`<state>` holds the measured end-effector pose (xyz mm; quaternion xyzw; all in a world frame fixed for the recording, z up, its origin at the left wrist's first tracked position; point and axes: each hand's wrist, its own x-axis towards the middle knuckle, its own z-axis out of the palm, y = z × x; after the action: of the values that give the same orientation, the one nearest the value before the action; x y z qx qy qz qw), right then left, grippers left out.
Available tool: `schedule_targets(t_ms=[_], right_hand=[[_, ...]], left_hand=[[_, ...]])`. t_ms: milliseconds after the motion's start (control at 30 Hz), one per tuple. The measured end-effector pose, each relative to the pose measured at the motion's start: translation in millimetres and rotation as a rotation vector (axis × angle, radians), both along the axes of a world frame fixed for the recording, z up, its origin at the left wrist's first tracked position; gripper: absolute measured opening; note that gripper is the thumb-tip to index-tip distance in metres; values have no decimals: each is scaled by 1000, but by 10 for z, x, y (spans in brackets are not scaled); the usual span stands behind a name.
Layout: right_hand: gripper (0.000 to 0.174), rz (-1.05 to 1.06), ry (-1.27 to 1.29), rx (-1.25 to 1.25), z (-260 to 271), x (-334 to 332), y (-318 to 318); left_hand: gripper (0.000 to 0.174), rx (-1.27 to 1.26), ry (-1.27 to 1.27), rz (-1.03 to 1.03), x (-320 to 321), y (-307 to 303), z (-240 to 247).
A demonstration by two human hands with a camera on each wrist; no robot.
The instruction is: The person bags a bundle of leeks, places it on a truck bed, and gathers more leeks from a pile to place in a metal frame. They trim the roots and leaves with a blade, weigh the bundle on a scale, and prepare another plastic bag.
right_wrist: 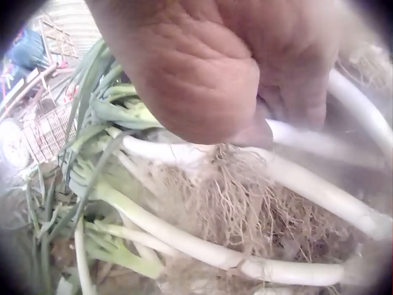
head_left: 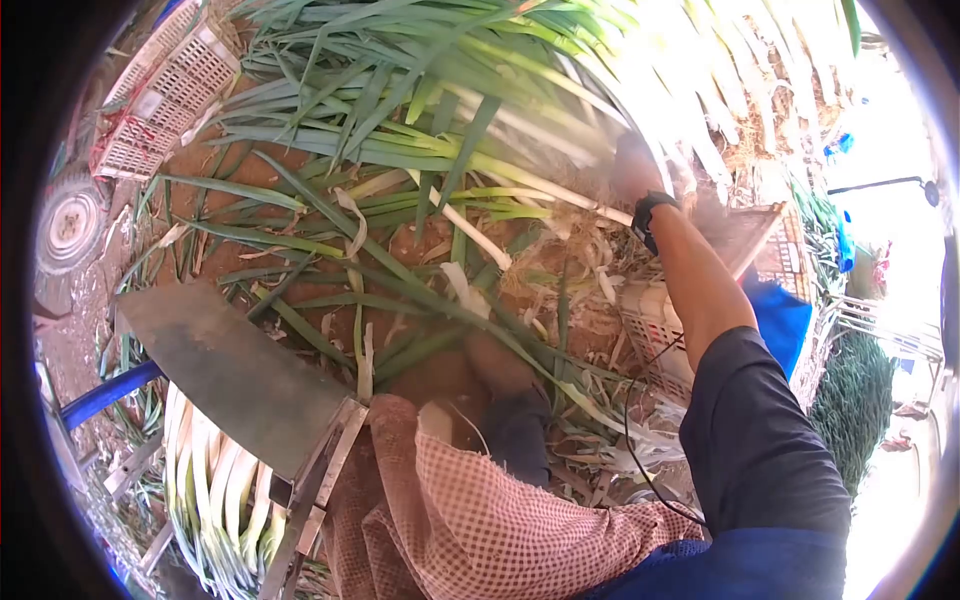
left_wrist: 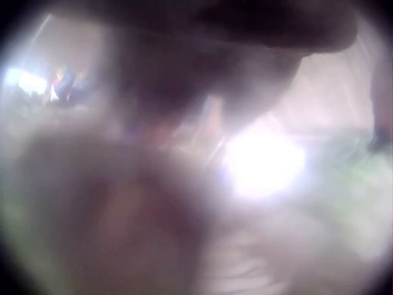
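Observation:
My right hand (head_left: 635, 168), a black band (head_left: 652, 218) round its wrist, reaches to the root end of a heap of long green onions (head_left: 400, 140). In the right wrist view its thumb and fingers curl round the white shank of a green onion (right_wrist: 298, 140). Tangled, soil-dusted roots (right_wrist: 245, 190) hang below the hand, and more white stalks (right_wrist: 202, 246) lie under it. The head view does not show my left hand plainly. In the left wrist view everything is blurred, with a brownish shape (left_wrist: 123, 227) low at the left; its fingers cannot be made out.
A red checkered cloth (head_left: 540, 500) covers my lap. On the left stand a metal plate on a frame (head_left: 230, 370), a bundle of onions (head_left: 220, 475), a wheel (head_left: 72, 222) and a plastic crate (head_left: 165, 110). Another crate (head_left: 655, 330) is below my right forearm. Loose leaves litter the soil.

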<state>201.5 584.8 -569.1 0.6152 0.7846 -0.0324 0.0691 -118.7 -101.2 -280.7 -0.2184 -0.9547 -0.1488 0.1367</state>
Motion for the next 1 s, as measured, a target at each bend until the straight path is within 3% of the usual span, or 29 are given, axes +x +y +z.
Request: schedule_targets(t_ms=[33,133,233,333,433,567,667,700,767,900,1000], right_hand=[[28,-23,189,-1,103,19,-97],[29,184,-3,-171,167,-35,-106],[27,343,-15,-58,568,-354,-520],[24,365,287,25,450,-636,-583],[24,395,248,160,-410,-683,-208],[28,360,61,-38,-462,-688,-347],[34,389,-83,-257,93,-736,-960],[37,345,-22,-314,93,-620,-1015],[43,263,113,-427,-35,-357,-1059],[44,183,103,-180,-669,259,-677],[47,31,-7,-260,-888,432,-564]], left_hand=[[41,-61,24,-49,151,158,90],[39,-227,34,-207,520,541,295],[39,-362,-8,-346,715,808,358],[37,-261,-99,-385,866,1126,232],[32,-49,-219,-367,996,1420,26],[27,123,-359,-367,1168,1677,-228],[28,140,-446,-409,1137,1731,-415],[28,139,-478,-433,1125,1737,-467],[30,141,-540,-468,1097,1693,-549],[37,121,-652,-588,1008,1540,-787],[43,167,-780,-704,916,1463,-877]])
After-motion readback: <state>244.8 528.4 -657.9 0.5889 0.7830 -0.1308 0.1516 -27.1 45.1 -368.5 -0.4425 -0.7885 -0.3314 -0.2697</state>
